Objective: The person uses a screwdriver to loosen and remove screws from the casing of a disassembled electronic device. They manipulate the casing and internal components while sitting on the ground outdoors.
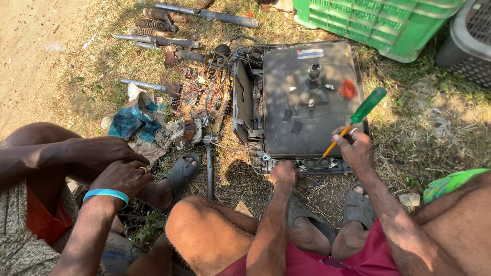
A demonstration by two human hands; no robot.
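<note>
While left hand [283, 174] steadies tube [307, 102], right hand [353, 148] w/ screwdriver [353, 122].

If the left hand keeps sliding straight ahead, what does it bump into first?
The left hand points up at the near edge of the dark picture-tube set, and seems to touch it already, though depth is hard to judge.

The screwdriver [358, 118] has a green handle and orange shaft; the picture tube [307, 97] is dark grey.
</note>
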